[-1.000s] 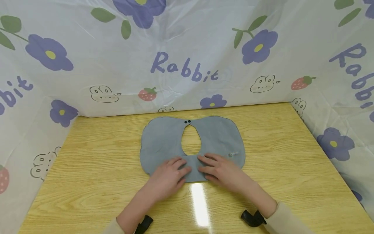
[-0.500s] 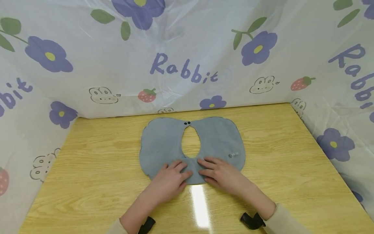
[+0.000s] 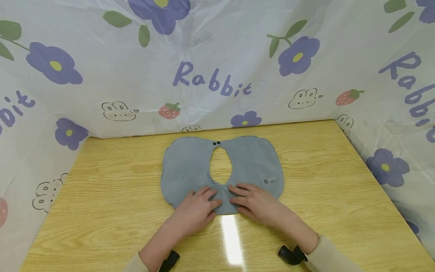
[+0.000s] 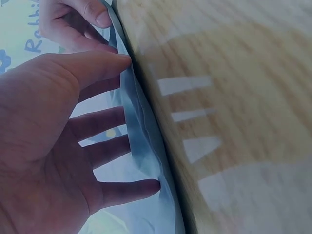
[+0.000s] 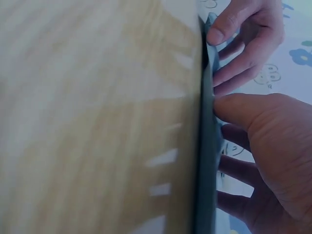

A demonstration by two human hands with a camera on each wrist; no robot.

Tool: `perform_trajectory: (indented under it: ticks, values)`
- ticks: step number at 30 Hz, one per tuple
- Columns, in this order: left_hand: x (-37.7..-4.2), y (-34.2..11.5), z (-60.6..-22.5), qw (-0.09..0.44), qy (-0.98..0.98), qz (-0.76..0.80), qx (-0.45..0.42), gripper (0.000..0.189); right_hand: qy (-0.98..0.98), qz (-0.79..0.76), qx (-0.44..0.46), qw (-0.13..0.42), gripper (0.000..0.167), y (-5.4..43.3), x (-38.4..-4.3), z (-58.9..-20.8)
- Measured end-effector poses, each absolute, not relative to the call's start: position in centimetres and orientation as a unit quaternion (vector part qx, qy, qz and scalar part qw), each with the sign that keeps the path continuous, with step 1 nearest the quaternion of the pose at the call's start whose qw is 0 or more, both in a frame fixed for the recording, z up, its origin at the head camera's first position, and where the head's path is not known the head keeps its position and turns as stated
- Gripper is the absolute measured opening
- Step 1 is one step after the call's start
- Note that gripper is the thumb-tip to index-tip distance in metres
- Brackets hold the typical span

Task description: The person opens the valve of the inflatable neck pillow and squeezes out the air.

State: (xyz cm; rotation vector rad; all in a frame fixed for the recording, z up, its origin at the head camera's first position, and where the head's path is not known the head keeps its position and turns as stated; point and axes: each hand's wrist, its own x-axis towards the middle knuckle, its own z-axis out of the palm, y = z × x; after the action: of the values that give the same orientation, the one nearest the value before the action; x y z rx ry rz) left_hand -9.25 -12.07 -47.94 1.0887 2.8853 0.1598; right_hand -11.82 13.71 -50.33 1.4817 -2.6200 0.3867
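A flat, grey-blue neck pillow (image 3: 187, 162), looking deflated, lies on the table with an oval hole in its middle. Two dark snaps (image 3: 216, 143) join its far edge, and a small clear valve (image 3: 266, 181) sits on its right lobe. My left hand (image 3: 195, 209) rests on the narrow near band, left of centre, fingertips touching the fabric. On the same band, to the right, lies my right hand (image 3: 259, 204) with its fingers spread. Both wrist views show extended fingers and thumbs on the pillow (image 4: 141, 126) along its near edge, gripping nothing.
The wooden table (image 3: 115, 181) carries a bright light reflection in front of the pillow. A white curtain (image 3: 217, 45) printed with flowers and rabbits stands behind and at both sides. Black wrist mounts (image 3: 293, 255) sit under the forearms.
The pillow's near band has shifted slightly toward me and its fold has flattened. Both hands stay on the band, the right one a little nearer to me than before.
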Motion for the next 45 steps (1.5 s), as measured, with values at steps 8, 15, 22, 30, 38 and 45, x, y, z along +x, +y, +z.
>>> perform_trajectory:
  ticks: [8,15,22,30,38,45]
  values:
    - [-9.8,-12.4,-47.7,0.033,0.930,0.078,0.358,0.030,-0.867,0.126,0.481,0.043,0.025,13.2,-12.6,-48.7]
    - [-10.6,-12.5,-46.7,0.013,0.925,0.078,0.371,0.028,-0.862,0.136,0.484,0.060,0.021,12.8,-13.2,-47.4]
    - [-13.2,-12.9,-45.1,-0.001,0.930,0.095,0.354,0.030,-0.856,0.189,0.476,0.070,0.016,12.7,-15.2,-46.6]
    - [-18.3,-13.6,-44.8,-0.099,0.947,0.067,0.299,0.036,-0.898,0.184,0.383,0.110,0.031,13.0,-18.9,-46.7]
    - [-22.3,-13.5,-45.2,-0.072,0.975,0.058,0.204,0.048,-0.931,0.143,0.307,0.134,0.053,13.2,-21.3,-47.2]
    - [-23.6,-13.7,-46.0,-0.034,0.989,0.057,0.131,0.060,-0.964,0.101,0.234,0.068,0.069,12.8,-22.8,-48.5]
